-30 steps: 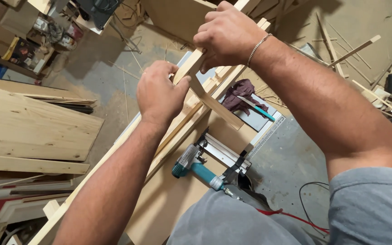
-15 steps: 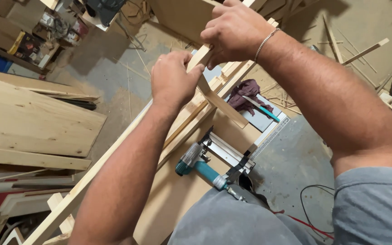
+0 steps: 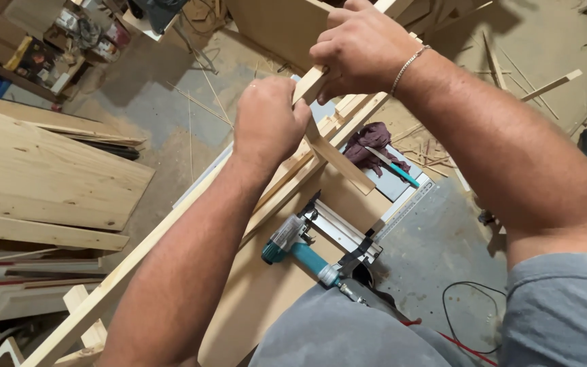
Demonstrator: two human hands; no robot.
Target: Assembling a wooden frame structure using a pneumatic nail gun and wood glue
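My left hand (image 3: 266, 126) grips a long pale wooden strip (image 3: 137, 261) that runs diagonally from lower left up to the top right. My right hand (image 3: 361, 47) closes on the same strip higher up, a thin bracelet on its wrist. A short wooden cross piece (image 3: 341, 163) sticks out from the strip just below my left hand, slanting down to the right. More thin strips lie bundled alongside the long one.
A teal nail gun (image 3: 300, 248) lies on a plywood sheet (image 3: 259, 299) below my arms. A dark red rag (image 3: 368, 139) and a teal-handled tool (image 3: 395, 168) rest on a grey surface. Pine boards (image 3: 42, 177) are stacked at left. Wood offcuts litter the concrete floor; a black cable (image 3: 463, 306) lies at lower right.
Both hands have shifted slightly rightward in view along the strip, still gripping it. The view has tilted a little; nothing was let go.
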